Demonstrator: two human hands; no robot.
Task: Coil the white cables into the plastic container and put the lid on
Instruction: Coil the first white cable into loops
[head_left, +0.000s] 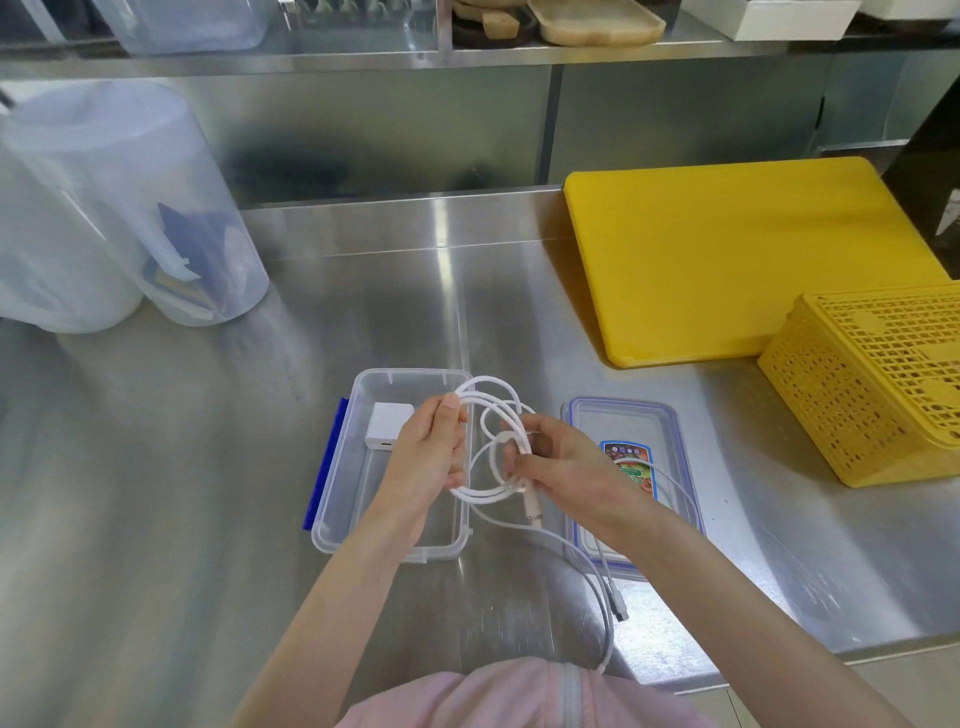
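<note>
A loose cable end trails off the steel worktop. Both the left hand and right hand grip a coiled white cable above the open container; its lid lies right.

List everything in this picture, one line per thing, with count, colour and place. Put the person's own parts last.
container: 1, clear with a blue clip, centre of the counter, open
charger block: 1, white, inside the container at its far end
cables: at least 2, white, one coiled between the hands, another trailing off the counter's front edge
lid: 1, clear with blue trim and a label, right of the container
cutting board: 1, yellow, far right
basket: 1, yellow, upside down, right edge
jugs: 2, clear, far left
counter: 1, steel
left hand: 1, holding the coil over the container
right hand: 1, gripping the coil
</note>
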